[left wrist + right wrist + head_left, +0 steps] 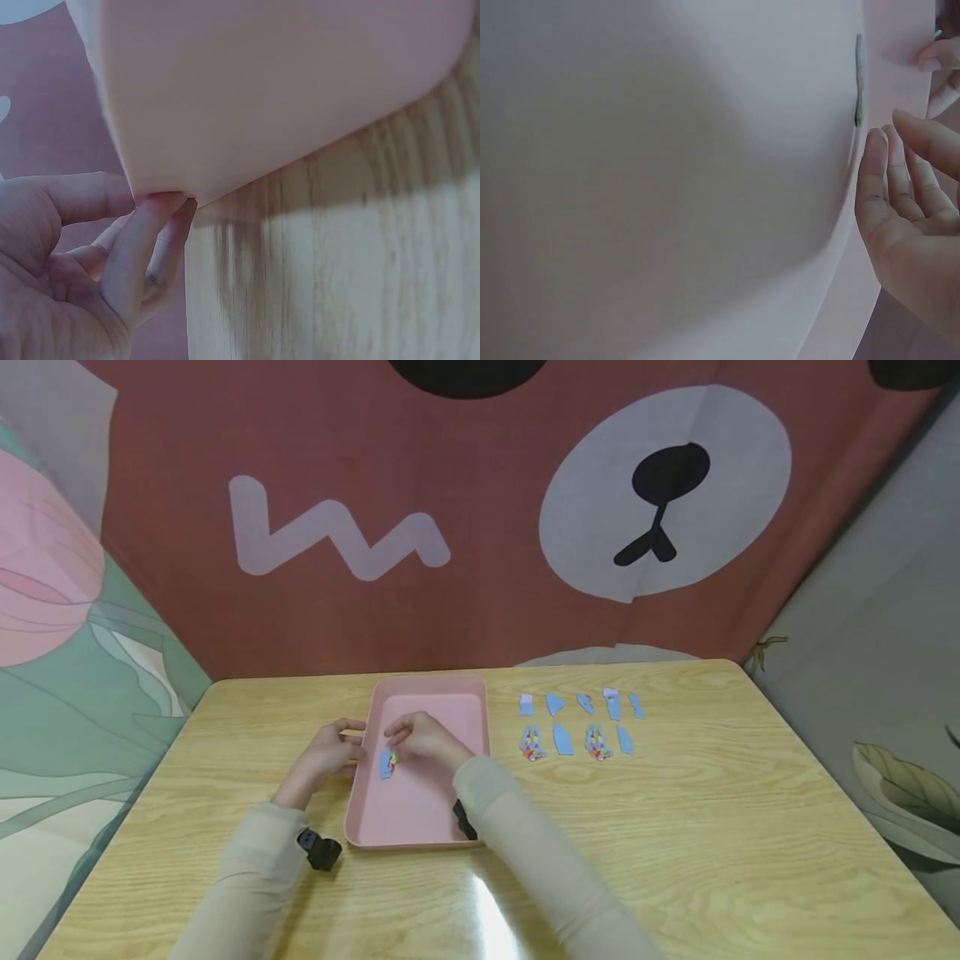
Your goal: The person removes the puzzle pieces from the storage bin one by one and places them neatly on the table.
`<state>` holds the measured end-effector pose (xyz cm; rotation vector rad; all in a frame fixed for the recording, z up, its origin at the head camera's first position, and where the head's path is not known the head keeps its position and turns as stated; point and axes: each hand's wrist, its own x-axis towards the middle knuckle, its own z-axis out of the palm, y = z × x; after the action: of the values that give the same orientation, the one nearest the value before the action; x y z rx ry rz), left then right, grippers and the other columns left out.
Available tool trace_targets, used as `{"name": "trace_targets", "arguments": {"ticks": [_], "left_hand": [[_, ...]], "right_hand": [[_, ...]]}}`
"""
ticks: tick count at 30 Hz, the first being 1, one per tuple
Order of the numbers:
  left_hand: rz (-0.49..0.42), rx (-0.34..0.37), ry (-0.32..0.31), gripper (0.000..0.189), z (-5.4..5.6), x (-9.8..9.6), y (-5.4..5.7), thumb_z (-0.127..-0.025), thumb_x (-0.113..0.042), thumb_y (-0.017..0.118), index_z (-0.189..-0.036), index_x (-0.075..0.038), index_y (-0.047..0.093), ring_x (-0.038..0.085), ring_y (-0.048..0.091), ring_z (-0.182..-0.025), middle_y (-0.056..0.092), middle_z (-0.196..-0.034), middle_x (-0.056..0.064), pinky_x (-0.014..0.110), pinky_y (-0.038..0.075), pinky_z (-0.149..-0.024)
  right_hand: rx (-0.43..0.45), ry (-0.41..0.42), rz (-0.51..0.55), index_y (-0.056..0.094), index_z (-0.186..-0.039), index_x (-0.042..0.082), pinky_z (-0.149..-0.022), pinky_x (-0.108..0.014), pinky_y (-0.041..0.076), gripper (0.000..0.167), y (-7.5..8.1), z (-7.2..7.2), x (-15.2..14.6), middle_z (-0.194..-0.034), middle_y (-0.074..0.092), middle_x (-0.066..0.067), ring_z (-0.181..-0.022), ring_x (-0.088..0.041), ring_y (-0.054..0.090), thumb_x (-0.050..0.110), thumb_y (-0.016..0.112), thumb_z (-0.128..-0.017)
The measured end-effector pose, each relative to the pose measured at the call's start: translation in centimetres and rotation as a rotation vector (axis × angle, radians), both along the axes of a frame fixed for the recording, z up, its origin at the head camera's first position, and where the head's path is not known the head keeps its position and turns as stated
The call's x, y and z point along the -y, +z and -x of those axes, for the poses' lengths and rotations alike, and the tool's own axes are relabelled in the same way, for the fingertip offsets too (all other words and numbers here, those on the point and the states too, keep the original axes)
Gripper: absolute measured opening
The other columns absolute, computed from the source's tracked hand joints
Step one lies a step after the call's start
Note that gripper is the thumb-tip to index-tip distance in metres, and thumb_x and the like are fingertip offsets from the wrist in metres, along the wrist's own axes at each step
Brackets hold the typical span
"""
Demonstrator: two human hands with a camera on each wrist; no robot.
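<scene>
A shallow pink tray (pixel 408 818) lies on the wooden table. At its left side my left hand (pixel 328 752) holds the wall, its fingers around the edge, seen close in the left wrist view. Inside the tray, near that wall, lies a flat light-blue piece (pixel 385 764) with a yellow and red patch on its right. My right hand (pixel 426 739) is over the tray just beyond this piece. In the right wrist view its fingers (pixel 871 169) are slightly bent, with nothing between them and the thumb, and the thin piece (pixel 859 79) shows edge-on beyond them.
Right of the tray, flat blue pieces lie in two rows. Two near ones, a left piece (pixel 532 743) and another (pixel 597 743), carry multicoloured dots; a far one (pixel 612 702) has a lilac top. A printed brown cloth (pixel 480 618) hangs behind the table (pixel 712 827).
</scene>
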<state>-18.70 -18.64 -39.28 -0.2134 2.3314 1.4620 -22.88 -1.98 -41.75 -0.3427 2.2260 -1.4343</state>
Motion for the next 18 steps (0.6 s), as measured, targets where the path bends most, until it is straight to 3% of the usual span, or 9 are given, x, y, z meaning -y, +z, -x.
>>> {"name": "trace_targets", "arguments": {"ticks": [8, 18], "left_hand": [[0.014, 0.002, -0.003, 0.057, 0.0, 0.07, -0.16, -0.089, 0.002, 0.052, -0.142, 0.005, 0.032, 0.029, 0.06, -0.106, 0.045, -0.135, 0.032, 0.032, 0.058, -0.077], [0.008, 0.003, -0.005, 0.058, 0.07, 0.06, -0.18, -0.088, 0.002, 0.052, -0.142, 0.005, 0.032, 0.025, 0.061, -0.102, 0.045, -0.135, 0.032, 0.028, 0.057, -0.072]], "right_hand": [[-0.064, 0.034, -0.081, 0.067, -0.106, -0.003, -0.063, -0.015, 0.046, 0.034, -0.56, -0.22, 0.09, -0.105, 0.071, -0.016, -0.085, -0.014, 0.062, -0.014, 0.062, -0.075], [-0.211, 0.144, -0.189, 0.067, -0.105, -0.001, -0.079, -0.014, 0.045, 0.032, -0.44, -0.62, 0.37, -0.104, 0.07, -0.014, -0.089, -0.014, 0.059, -0.001, 0.074, -0.074]]}}
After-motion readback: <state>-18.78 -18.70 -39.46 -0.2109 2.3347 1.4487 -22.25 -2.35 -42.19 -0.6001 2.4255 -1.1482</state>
